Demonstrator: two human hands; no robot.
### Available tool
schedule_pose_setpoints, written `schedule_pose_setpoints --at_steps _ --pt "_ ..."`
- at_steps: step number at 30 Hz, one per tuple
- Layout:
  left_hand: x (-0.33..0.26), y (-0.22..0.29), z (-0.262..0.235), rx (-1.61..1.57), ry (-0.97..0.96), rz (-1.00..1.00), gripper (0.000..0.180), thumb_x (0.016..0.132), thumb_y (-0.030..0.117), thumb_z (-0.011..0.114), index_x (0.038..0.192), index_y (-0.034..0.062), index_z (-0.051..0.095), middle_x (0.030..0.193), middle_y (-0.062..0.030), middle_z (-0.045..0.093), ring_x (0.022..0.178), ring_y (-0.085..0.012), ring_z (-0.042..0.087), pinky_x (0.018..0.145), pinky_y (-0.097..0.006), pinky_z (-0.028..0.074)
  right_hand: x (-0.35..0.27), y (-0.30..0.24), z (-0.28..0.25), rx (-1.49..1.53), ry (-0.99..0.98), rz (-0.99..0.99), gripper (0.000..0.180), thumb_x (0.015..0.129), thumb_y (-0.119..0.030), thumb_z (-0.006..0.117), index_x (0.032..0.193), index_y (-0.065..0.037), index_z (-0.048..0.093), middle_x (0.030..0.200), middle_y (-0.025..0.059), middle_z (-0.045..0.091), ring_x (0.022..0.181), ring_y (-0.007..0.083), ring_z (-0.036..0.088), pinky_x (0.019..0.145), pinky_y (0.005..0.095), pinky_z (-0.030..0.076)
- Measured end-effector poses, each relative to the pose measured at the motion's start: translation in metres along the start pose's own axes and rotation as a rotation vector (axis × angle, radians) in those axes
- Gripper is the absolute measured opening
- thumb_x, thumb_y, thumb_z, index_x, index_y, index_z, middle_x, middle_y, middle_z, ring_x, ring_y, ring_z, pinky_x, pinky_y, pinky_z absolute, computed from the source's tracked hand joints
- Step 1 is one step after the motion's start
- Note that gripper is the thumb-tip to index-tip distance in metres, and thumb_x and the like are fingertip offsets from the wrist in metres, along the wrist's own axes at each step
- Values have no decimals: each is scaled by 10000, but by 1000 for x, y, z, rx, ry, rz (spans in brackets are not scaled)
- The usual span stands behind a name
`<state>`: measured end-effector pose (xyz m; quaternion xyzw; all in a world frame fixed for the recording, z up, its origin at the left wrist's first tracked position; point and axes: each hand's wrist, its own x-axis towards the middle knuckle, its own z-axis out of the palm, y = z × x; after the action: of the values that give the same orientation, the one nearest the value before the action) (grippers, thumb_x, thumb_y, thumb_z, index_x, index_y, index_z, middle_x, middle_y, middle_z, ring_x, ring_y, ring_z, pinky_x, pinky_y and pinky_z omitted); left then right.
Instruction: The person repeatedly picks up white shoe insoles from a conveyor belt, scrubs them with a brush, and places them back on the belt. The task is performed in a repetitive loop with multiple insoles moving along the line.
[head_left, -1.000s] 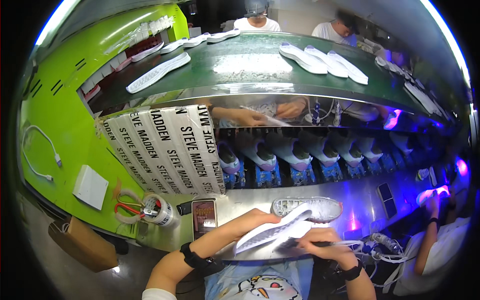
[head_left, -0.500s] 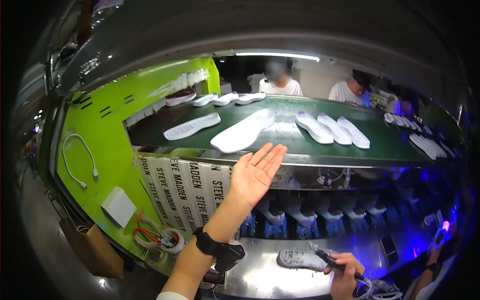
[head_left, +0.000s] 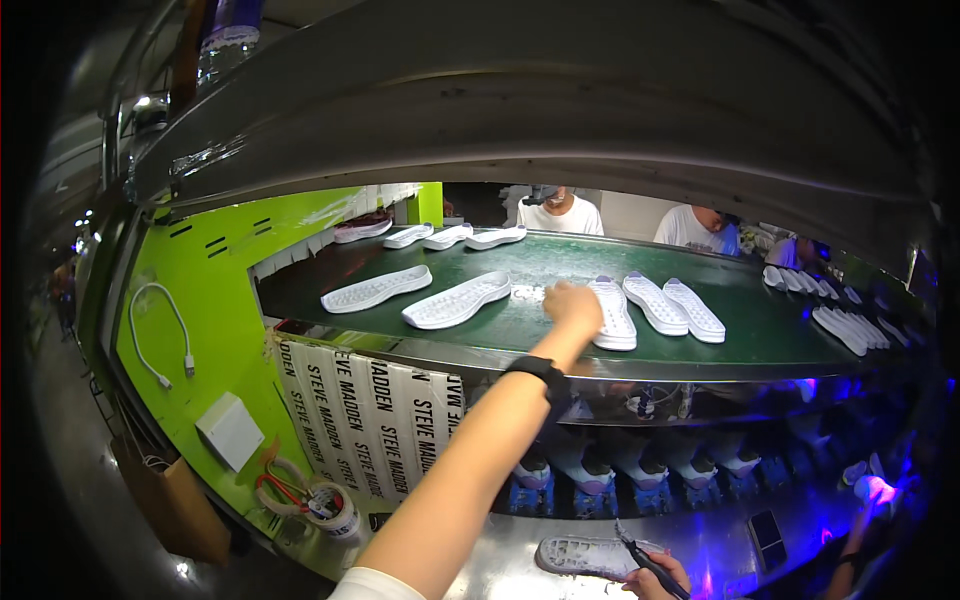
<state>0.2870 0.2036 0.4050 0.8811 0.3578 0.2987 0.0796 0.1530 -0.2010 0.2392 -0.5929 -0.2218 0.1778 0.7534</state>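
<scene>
On the flat green belt [head_left: 560, 260], a white, elongated, rubbery-looking shoe sole [head_left: 614, 320], probably light, flexible and best held by its sidewalls, lies just beside my left hand [head_left: 574, 304], whose grip I cannot tell, while my right hand [head_left: 677, 569] grasps a black, slender, pen-shaped tool [head_left: 649, 562].

Soles [head_left: 654, 303] at 3 o'clock: matt, rough waffle texture. Belt [head_left: 760, 322] beneath: smooth, slight sheen. 6 o'clock surface [head_left: 490, 572]: glossy metal. 9 o'clock panel [head_left: 225, 352]: glossy.
</scene>
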Motion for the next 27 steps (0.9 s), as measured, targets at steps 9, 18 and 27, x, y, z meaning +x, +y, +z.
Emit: schedule_pose_setpoints --at_steps 9,18,27 --pt "-174 -80 -108 -1504 -229 0 511 867 133 574 1323 -64 454 1118 -152 638 987 -188 640 871 -299 522 8 8 3 137 -58 77 264 853 3 614 1112 50 628 945 72 631 835 144 579 733 260 460" --pt "-464 -153 56 -2717 -902 -715 599 1006 446 365 1442 36 369 1378 -234 495 1197 -398 546 1014 -525 445 -6 39 75 -367 -313 -182 194 819 -1 694 1012 22 695 1029 169 703 914 220 686 834 279 523" --pt "-489 -155 80 -2875 -773 -771 567 1008 409 406 1447 53 364 1342 -218 526 1189 -390 547 1006 -490 463 -34 71 74 -373 -395 -82 234 826 25 678 1059 13 691 1007 131 714 899 144 682 767 251 546"
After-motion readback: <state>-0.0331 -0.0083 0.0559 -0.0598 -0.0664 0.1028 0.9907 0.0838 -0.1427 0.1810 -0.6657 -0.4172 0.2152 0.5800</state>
